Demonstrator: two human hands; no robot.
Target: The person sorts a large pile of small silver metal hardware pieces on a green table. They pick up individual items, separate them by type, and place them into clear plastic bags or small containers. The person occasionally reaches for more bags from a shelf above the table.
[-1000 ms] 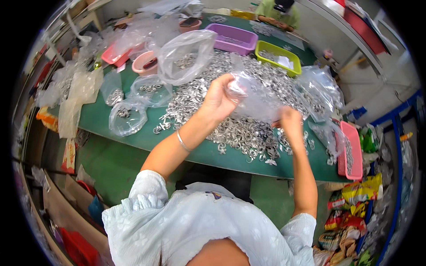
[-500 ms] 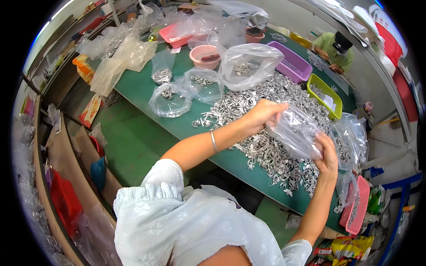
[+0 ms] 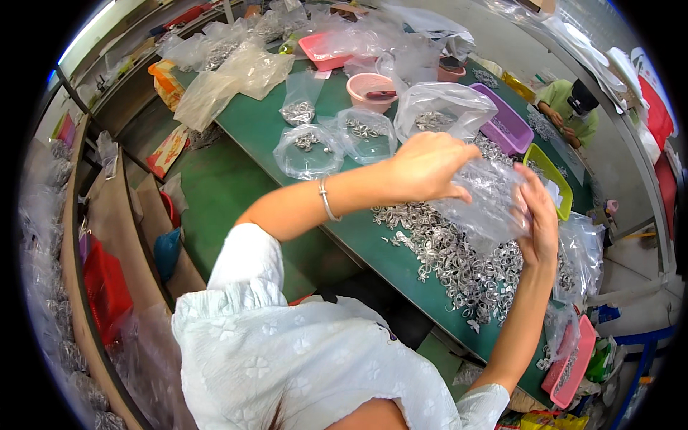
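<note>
Locate the clear plastic bag (image 3: 484, 208) between your two hands, above the heap of silver metal pieces (image 3: 459, 261) on the green table (image 3: 258, 136). Its contents are blurred; you cannot tell loose pieces inside from those seen through the film.

Containers: the purple basket (image 3: 502, 140) beyond the heap contains metal pieces. The lime-green basket (image 3: 565, 204) beside it contains a white sheet. The long pink tray (image 3: 585, 351) at your right contains metal pieces. The pink bowl (image 3: 364, 95) contains a dark red object. The large open bag (image 3: 476, 111) near the purple basket and the three small bags (image 3: 309, 152) at the table's near left each contain metal pieces.

Hand pose: your left arm extends across the near table edge, elbow bent, back of the left hand (image 3: 430, 168) facing up. Its thumb and forefinger stand apart at the bag's left side; whether the other fingers grip the film, you cannot tell. Your right forearm rises steeply; the right hand (image 3: 537, 215) holds the bag's right edge with curled fingers
</note>
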